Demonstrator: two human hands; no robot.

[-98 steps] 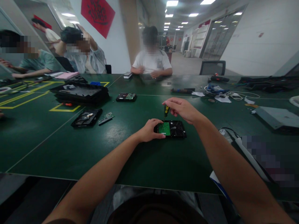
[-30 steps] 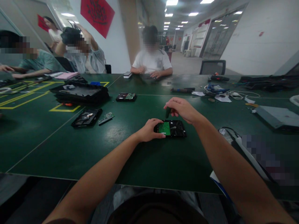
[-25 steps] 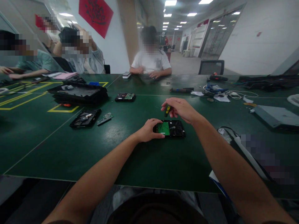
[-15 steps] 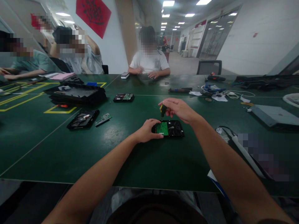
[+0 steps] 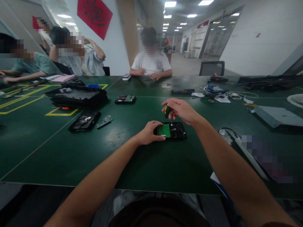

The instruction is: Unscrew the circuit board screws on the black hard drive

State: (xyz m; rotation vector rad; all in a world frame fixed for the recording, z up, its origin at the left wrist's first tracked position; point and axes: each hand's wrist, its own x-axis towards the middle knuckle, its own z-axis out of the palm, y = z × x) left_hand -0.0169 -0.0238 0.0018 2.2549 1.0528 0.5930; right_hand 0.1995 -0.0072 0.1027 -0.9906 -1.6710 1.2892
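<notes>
A black hard drive (image 5: 178,130) with a green circuit board (image 5: 164,130) lies flat on the green table in front of me. My left hand (image 5: 151,133) grips its left end, thumb on the near edge and fingers on the far edge. Above the board, my right hand (image 5: 178,111) is closed round the handle of a yellow and black screwdriver (image 5: 167,111). The screwdriver stands nearly upright, its shaft pointing down at the drive's far edge near my left fingertips. Whether its tip sits in a screw is too small to tell.
Another hard drive (image 5: 125,99) lies farther back. To the left are a black drive casing (image 5: 84,121), a loose circuit board (image 5: 105,121) and a stack of black trays (image 5: 78,96). A grey metal box (image 5: 278,116) and cables (image 5: 236,94) lie right. A person (image 5: 151,63) sits opposite.
My right hand and the screwdriver have shifted very slightly to the right, the handle tilting a little. My left hand and the hard drive stay in place.
</notes>
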